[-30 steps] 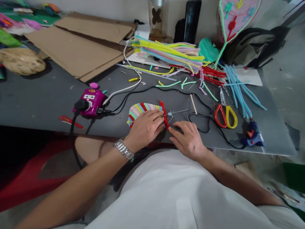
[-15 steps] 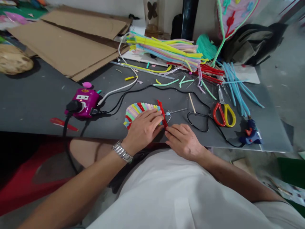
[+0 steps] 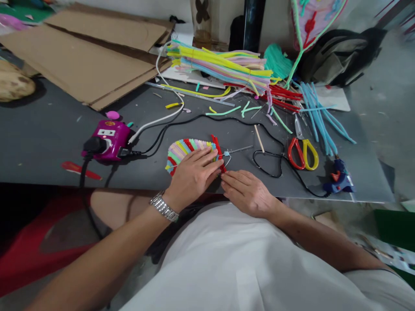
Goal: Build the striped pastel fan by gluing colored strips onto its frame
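Observation:
A rounded piece of striped, many-coloured pipe cleaners (image 3: 181, 149) lies near the table's front edge. My left hand (image 3: 196, 172) rests over its right half and holds it against the table, so much of it is covered. Across the right end of the piece runs a red pipe cleaner (image 3: 216, 144), doubled or paired. With the fingers pressed together, my right hand (image 3: 244, 190) grips the lower end of that red pipe cleaner; the fingertips are partly hidden. Just right of it, a thin wire stem (image 3: 241, 149) with a light-blue bit sticks out from the piece.
Scissors (image 3: 303, 153) and a blue glue gun (image 3: 339, 177) lie to the right, a black cable (image 3: 223, 119) loops around the work. A purple power socket (image 3: 108, 138) stands left. Behind are bundled pipe cleaners (image 3: 223, 65), blue pipe cleaners (image 3: 319, 114) and cardboard (image 3: 84, 65).
The view has shifted slightly, so most things sit a little further left. My right fingers have moved a little closer to the red pipe cleaner's lower end; my left hand stays on the piece.

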A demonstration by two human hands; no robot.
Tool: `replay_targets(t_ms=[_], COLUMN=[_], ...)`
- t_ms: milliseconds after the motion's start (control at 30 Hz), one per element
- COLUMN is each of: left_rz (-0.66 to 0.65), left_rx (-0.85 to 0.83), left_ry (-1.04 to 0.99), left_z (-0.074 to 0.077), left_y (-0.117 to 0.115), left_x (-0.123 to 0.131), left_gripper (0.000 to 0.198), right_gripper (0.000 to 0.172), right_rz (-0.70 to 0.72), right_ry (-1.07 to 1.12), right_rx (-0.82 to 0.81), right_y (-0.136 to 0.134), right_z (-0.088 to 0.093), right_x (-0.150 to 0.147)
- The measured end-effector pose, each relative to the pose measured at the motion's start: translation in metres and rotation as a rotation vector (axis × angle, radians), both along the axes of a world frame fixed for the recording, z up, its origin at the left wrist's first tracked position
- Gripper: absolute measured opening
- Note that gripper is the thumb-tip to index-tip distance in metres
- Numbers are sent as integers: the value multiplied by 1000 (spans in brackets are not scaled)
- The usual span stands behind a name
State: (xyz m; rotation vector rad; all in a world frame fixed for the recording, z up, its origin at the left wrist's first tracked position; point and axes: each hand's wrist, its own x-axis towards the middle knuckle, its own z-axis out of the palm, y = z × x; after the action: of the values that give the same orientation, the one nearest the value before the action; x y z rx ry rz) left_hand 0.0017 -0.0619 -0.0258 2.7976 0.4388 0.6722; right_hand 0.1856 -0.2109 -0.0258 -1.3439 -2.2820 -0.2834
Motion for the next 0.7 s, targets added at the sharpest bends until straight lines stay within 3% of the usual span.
replay_targets(t_ms=[400,533,633,700], left_rz=[0,-45,-110,-150], left_rx=[26,-1,-12,-13], left_ry=[12,-18,-62,-94], left_z=[-4,-7,-17,-24], left_y=[2,5,15,22], left_x=[-1,-7,-8,-7], left_gripper=[31,32,49,61], right_gripper=[17,16,23,25], right_rz=[-34,-35,-204,-503], right_ry=[31,-1,47,166], right_rx=[-21,-17,-85,-68], right_y=[0,1,-16,-45], right_z=[-8,-2,10,24], right_x=[0,-5,15,41])
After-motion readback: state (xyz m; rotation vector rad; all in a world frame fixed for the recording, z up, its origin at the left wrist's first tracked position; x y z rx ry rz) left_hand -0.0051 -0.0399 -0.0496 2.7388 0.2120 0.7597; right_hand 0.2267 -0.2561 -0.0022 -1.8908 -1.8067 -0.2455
